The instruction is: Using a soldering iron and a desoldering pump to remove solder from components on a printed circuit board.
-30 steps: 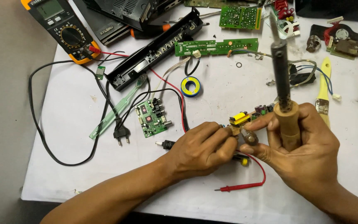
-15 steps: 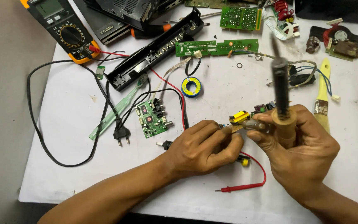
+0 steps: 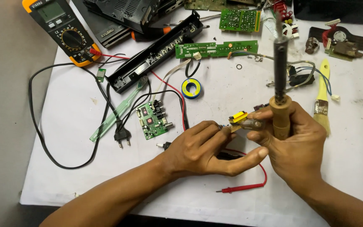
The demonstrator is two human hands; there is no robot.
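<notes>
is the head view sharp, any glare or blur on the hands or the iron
Head view: even, soft light, faint shadows under the left hand and right hand; no strong glare on the white table sheet; the wooden-handled soldering iron blurs toward its tip; corners look slightly darker.

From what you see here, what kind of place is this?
Probably an electronics repair bench: the right hand holds a soldering iron, with a multimeter and bare circuit boards on the white table.
</notes>
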